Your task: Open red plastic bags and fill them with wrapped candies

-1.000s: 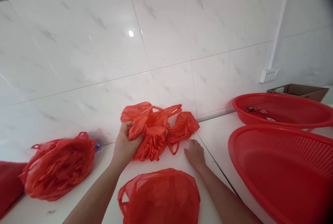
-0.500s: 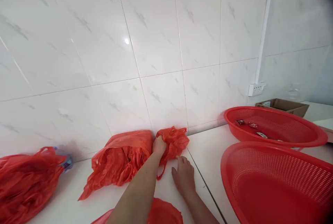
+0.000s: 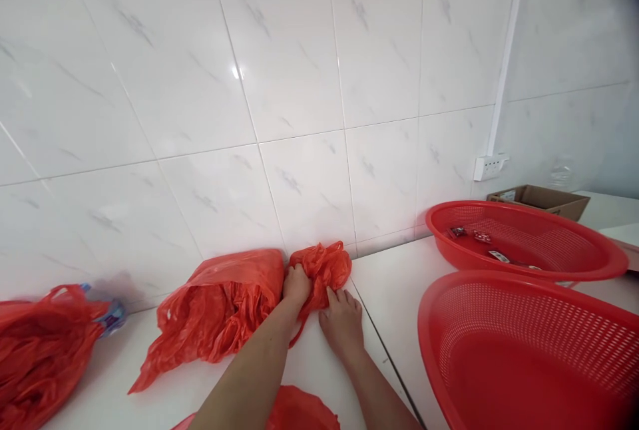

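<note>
A small bundle of red plastic bags (image 3: 323, 267) lies bunched against the tiled wall at the back of the white counter (image 3: 389, 283). My left hand (image 3: 296, 285) is closed in a fist on its left side. My right hand (image 3: 341, 321) rests on the counter with its fingertips touching the bundle's lower right edge, fingers slightly apart. A larger red plastic bag (image 3: 219, 303) stuffed with more bags lies flat just left of my left hand, touching the bundle.
Another stuffed red bag (image 3: 40, 350) lies at the far left, a blue object (image 3: 112, 317) beside it. A red bag's edge (image 3: 294, 413) shows by my forearm. Two red perforated basins (image 3: 524, 343) (image 3: 529, 240) sit right; the far one holds small packets. Behind are a cardboard box (image 3: 542, 198) and wall socket (image 3: 488, 166).
My left hand carried the bunched bags to the wall and set them down, and the larger bag came into view beside them. My right hand slid up to touch the bundle. The camera panned right.
</note>
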`<state>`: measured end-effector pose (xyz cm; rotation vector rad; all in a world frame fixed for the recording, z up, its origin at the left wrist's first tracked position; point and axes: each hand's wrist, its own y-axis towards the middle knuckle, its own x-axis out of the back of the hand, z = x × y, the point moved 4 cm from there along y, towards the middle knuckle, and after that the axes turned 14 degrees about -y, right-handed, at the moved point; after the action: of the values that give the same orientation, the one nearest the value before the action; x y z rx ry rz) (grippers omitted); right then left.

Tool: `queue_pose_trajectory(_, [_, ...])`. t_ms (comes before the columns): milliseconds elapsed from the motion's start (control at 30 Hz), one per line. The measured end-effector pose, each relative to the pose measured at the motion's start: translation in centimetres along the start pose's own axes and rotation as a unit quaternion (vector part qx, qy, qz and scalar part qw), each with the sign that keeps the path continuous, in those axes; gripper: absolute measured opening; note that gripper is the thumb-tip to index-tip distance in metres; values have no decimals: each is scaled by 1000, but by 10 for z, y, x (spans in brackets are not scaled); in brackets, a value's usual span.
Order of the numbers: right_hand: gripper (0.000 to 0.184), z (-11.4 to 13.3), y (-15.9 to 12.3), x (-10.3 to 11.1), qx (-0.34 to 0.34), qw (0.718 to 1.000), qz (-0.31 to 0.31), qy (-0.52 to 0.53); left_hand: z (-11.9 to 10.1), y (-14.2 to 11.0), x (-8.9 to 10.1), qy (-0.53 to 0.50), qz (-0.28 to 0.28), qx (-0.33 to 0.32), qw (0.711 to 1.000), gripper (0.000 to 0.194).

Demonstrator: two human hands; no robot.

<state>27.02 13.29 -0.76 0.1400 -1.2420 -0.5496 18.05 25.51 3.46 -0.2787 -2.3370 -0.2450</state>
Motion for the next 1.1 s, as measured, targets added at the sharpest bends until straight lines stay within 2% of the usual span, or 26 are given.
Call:
queue_pose_trajectory(100, [53,-2,3,-2,9,1000,0,5,-15,-6,12,40,-24,14,999,57])
queue_pose_trajectory(167, [52,-2,7,-2,21,1000,1,10,-31,-21,23,55,-19,-20,998,71])
queue_pose_trajectory(233, [54,-3,12,-1,28,999,3,17,-46,-49,38,69,-18,-81,994,77])
queue_pose_trajectory(333, [60,-8,17,2,-3,998,-13,64,-52,-110,67,93,-49,-206,973,67])
queue_pose_trajectory(400, [62,-13,18,6,-51,989,-41,131,-30,-152,88,93,-82,-216,968,55])
queue_pose_trajectory(467, [63,-18,18,10,-104,973,-62,198,9,-188,109,88,-111,-182,973,47])
queue_pose_trajectory(600, [71,-24,18,12,-159,937,-83,299,86,-242,152,41,-256,-81,962,51])
queue_pose_trajectory(667, [74,-26,18,12,-175,919,-100,339,107,-260,169,18,-295,-30,955,54])
queue_pose_trajectory(733, [73,-30,18,9,-192,908,-106,356,118,-271,180,-34,-309,31,950,58])
queue_pose_trajectory(833, [73,-36,13,6,-210,907,-101,350,125,-279,181,-187,-296,92,932,58])
queue_pose_trajectory(933, [76,-39,2,5,-217,910,-95,342,129,-280,165,-314,-285,94,901,53])
queue_pose_trajectory(1000, [76,-40,-7,6,-215,912,-91,336,134,-280,152,-347,-279,103,889,53])
queue_pose_trajectory(1100, [76,-37,-22,12,-205,918,-90,328,141,-276,138,-357,-242,106,896,51])
